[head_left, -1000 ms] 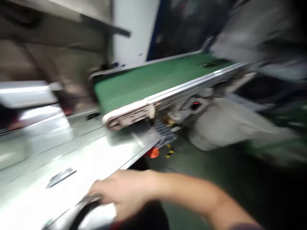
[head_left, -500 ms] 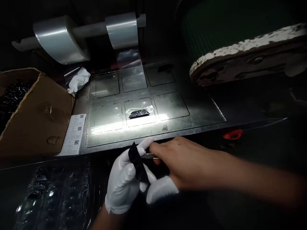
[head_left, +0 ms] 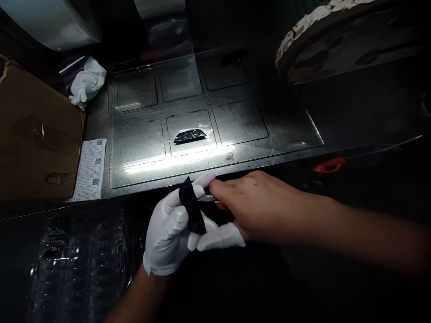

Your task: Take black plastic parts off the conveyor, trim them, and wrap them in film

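Observation:
My left hand (head_left: 170,233), in a white glove, is closed on a small black plastic part (head_left: 192,207) with slanted ends. My right hand (head_left: 245,204) is bare except for a white cover on one finger. It grips a slim metal tool (head_left: 209,198), whose kind I cannot make out, between thumb and fingers. The tool's thin end reaches the black part's right edge; its very tip is hidden. Beyond my hands, a similar black part (head_left: 190,136) with button-like sections lies on a clear sheet marked with rounded rectangles (head_left: 240,121).
A cardboard box (head_left: 40,134) stands at the left beside printed labels (head_left: 90,168) and a crumpled white cloth (head_left: 88,80). A clear blister tray (head_left: 79,269) lies lower left. Film rolls (head_left: 60,22) hang behind. A belt end (head_left: 330,40) juts in at upper right, above a red-handled object (head_left: 329,164).
The view has tilted down and shifted, so the bench appears higher and closer. Both hands keep their grips on the black part and the metal tool, nearly in the same pose.

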